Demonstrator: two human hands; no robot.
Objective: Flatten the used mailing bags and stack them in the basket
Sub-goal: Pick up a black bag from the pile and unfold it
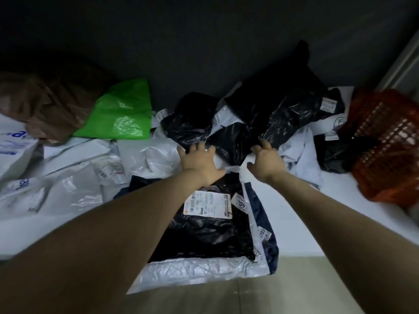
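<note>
- Left hand (199, 163) laid flat on a crumpled black bag (234, 141) at the near edge of the pile, fingers spread wide.
- Right hand (265, 163) just beside, at the same bag's edge, fingers bent, thumb apart (pinching the plastic or only touching it: cannot tell).
- Nearer, a flattened black bag (204, 236), shipping label (207, 206) up, on a white bag (192, 271) at the front of the table (294, 223); smoothed, by the look, not yet stacked.
- Orange basket (390, 132) far right, tilted, something dark at its mouth, too dim to name.
- Early going, by judgement: a green bag (122, 112), a brown bag (45, 103) and white bags (56, 184) all unflattened.
</note>
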